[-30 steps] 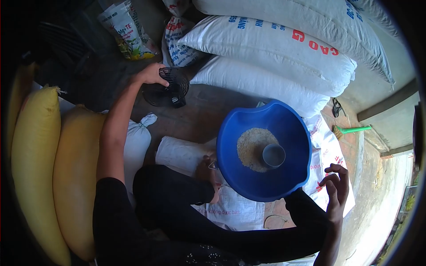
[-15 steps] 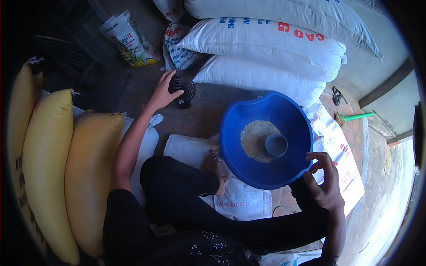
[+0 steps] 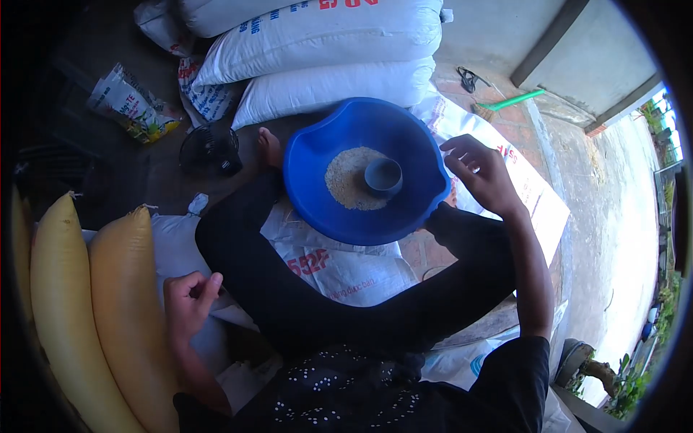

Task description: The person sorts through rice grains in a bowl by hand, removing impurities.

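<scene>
A blue plastic basin (image 3: 317,206) sits between my bent legs. It holds a heap of pale grain (image 3: 343,177), with a grey cup (image 3: 383,177) resting on it. My right hand (image 3: 485,177) hovers just off the basin's right rim, its fingers loosely bent and apart with nothing between them. Near the yellow sacks (image 3: 119,289) on the left is my left hand (image 3: 188,302), fingers curled in and thumb raised; I see nothing in it. A small black fan (image 3: 209,149) stands on the floor beyond my left knee.
White stuffed sacks (image 3: 332,90) are piled ahead. Flattened printed sacks (image 3: 346,270) lie under the basin. A fertilizer-type bag (image 3: 133,105) stands at far left. On the right are a green-handled brush (image 3: 509,101), a dark cord-like object (image 3: 471,78) and a wall (image 3: 498,32).
My left hand has drawn back from beside the fan to near the yellow sacks, its fingers curling. My right hand stays by the basin rim. The camera view has shifted right.
</scene>
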